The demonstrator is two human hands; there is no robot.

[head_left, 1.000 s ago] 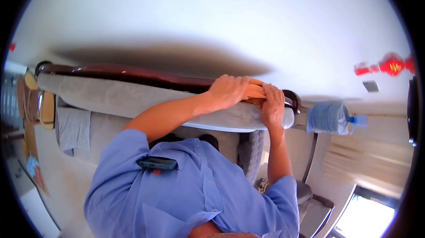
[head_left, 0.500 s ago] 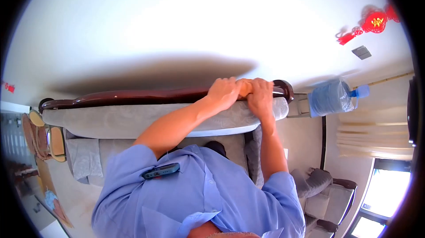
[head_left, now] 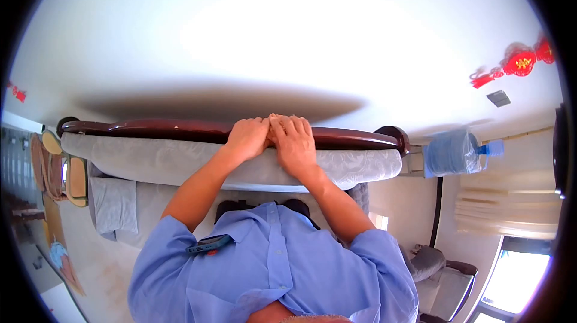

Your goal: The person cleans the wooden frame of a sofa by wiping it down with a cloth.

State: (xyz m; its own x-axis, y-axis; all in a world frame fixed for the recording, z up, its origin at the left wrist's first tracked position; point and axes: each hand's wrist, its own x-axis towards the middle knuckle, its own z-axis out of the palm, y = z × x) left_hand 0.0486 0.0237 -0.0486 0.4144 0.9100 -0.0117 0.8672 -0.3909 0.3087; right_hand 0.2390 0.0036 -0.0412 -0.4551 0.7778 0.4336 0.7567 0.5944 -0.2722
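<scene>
Both hands meet on the dark wooden top rail (head_left: pixel 348 138) of a grey sofa back (head_left: pixel 162 152), near its middle. My left hand (head_left: pixel 248 138) has its fingers wrapped around an orange cloth (head_left: pixel 272 137), of which only a small part shows between the hands. Right beside it, my right hand (head_left: pixel 293 143) presses on the same cloth with its fingers curled over the rail. Most of the cloth is hidden under the hands.
A large blue water bottle (head_left: pixel 452 152) lies on its side at the right. Red ornaments (head_left: pixel 519 63) hang on the wall. Chairs (head_left: pixel 76 180) stand at the left, and a grey armchair (head_left: pixel 448 290) at the lower right. A phone (head_left: pixel 210 244) sits in the shirt pocket.
Both hands have slid left along the rail with the orange cloth, from near its right end to its middle. They are now closer together, and less cloth shows. The view has shifted.
</scene>
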